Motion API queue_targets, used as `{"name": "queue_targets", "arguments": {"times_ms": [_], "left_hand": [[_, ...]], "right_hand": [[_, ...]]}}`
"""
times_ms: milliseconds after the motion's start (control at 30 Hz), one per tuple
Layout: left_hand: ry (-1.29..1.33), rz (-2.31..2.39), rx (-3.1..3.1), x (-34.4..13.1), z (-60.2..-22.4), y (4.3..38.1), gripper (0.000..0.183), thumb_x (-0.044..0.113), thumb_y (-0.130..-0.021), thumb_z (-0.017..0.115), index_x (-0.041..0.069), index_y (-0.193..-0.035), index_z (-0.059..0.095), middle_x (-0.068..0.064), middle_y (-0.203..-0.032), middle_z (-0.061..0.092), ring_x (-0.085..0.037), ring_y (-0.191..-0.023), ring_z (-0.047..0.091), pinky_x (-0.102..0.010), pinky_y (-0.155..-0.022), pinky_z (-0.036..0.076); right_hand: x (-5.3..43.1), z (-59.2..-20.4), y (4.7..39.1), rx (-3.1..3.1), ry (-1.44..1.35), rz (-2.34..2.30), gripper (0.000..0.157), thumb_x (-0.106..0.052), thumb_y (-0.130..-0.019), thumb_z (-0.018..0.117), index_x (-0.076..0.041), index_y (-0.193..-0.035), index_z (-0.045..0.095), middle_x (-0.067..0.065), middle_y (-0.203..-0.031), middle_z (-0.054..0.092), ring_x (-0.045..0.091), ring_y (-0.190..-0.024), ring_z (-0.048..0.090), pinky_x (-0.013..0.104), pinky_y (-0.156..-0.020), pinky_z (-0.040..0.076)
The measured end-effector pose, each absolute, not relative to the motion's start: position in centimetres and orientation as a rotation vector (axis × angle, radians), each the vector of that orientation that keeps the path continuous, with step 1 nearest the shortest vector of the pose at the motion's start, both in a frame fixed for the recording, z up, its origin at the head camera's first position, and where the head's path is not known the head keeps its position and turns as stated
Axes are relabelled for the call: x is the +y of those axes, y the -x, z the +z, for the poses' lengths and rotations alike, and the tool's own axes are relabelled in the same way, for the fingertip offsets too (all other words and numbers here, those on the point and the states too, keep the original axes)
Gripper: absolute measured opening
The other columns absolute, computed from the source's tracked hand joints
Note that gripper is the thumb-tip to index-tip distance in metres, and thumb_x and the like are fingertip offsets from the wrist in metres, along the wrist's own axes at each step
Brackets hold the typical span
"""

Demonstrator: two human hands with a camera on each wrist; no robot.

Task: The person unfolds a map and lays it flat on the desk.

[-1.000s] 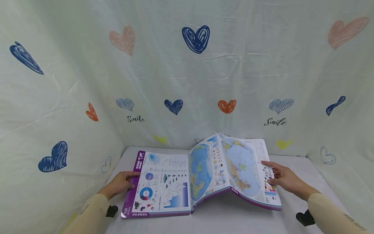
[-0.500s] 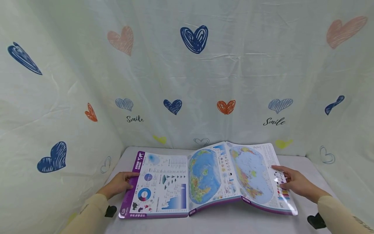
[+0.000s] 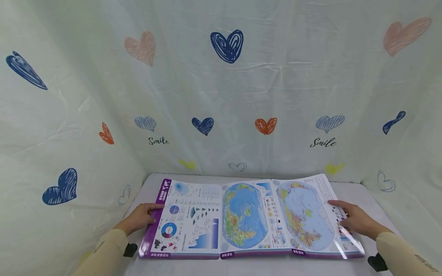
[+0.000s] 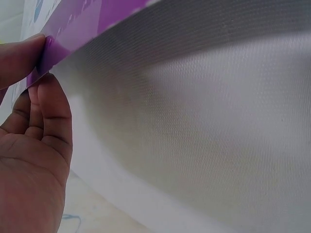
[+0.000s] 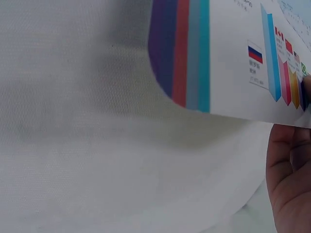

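Observation:
A glossy folding world map [image 3: 243,214] with purple edges lies spread over the table in three panels, charts on the left one and oval maps on the other two. My left hand [image 3: 139,218] pinches its left purple border, thumb above and fingers beneath, as the left wrist view of the purple edge [image 4: 73,29] shows. At the far side, my right hand [image 3: 360,221] pinches the right edge between thumb and fingers. In the right wrist view the striped, rounded corner [image 5: 187,58] of the map stands lifted off the cloth, with the fingers below it.
The table [image 3: 262,268] has a white cloth over it. Behind and at both sides hangs a pale curtain [image 3: 238,96] printed with hearts and the word Smile. A dark heart print [image 3: 377,263] shows near the right sleeve.
My right hand has moved right and slightly down, drawing the right panels outward. The raised fold between them has flattened toward the table. My left hand has stayed nearly in place.

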State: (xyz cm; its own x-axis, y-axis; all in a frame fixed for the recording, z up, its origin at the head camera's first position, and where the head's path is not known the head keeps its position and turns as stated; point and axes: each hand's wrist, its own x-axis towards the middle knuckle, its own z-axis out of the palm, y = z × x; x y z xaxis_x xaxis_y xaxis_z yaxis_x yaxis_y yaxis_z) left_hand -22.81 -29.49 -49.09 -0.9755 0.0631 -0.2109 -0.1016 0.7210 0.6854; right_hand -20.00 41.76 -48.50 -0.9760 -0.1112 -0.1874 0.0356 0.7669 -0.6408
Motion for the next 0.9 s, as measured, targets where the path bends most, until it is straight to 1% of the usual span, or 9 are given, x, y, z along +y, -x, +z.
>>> {"name": "queue_targets", "arguments": {"times_ms": [133,233,467,700,900], "left_hand": [[0.034,1.112,2.705,-29.4,-49.4,22.9,0.052,-0.011,-0.081,0.065,0.001,-0.132,0.063,-0.018,-0.12,0.06,-0.026,-0.089,0.055,-0.033,-0.07,0.051],[0.028,1.098,2.716,-29.3,-49.5,23.0,0.053,-0.012,-0.081,0.064,0.0,-0.132,0.062,-0.019,-0.119,0.06,-0.025,-0.088,0.055,-0.033,-0.068,0.051],[0.024,1.043,2.747,-29.0,-49.7,22.9,0.053,-0.011,-0.081,0.064,0.0,-0.133,0.062,-0.02,-0.119,0.059,-0.026,-0.089,0.055,-0.033,-0.068,0.051],[0.022,1.036,2.754,-28.9,-49.7,22.8,0.052,-0.012,-0.082,0.064,0.0,-0.133,0.061,-0.02,-0.118,0.06,-0.026,-0.088,0.057,-0.035,-0.069,0.054],[0.034,1.007,2.766,-28.9,-49.8,22.8,0.052,-0.011,-0.081,0.063,-0.001,-0.133,0.061,-0.02,-0.118,0.059,-0.027,-0.089,0.057,-0.036,-0.07,0.055]], "right_hand": [[41.9,-48.9,20.0,2.728,-0.013,-0.966,0.075,0.005,-0.075,0.064,0.006,-0.147,0.039,0.044,-0.138,0.032,0.034,-0.099,0.053,0.034,-0.071,0.045],[41.8,-49.2,20.1,2.72,-0.043,-0.944,0.074,0.005,-0.076,0.065,0.007,-0.146,0.039,0.043,-0.137,0.033,0.033,-0.098,0.052,0.036,-0.075,0.044],[41.9,-49.7,20.1,2.738,-0.026,-0.915,0.072,0.004,-0.076,0.065,0.007,-0.144,0.042,0.043,-0.135,0.036,0.035,-0.098,0.052,0.039,-0.076,0.044],[41.9,-49.9,20.2,2.748,-0.029,-0.871,0.069,0.004,-0.077,0.063,0.007,-0.143,0.044,0.044,-0.134,0.037,0.037,-0.098,0.051,0.045,-0.079,0.044],[41.9,-50.0,20.3,2.743,-0.011,-0.887,0.069,0.005,-0.076,0.063,0.008,-0.142,0.044,0.043,-0.131,0.039,0.035,-0.095,0.051,0.04,-0.074,0.043]]}}
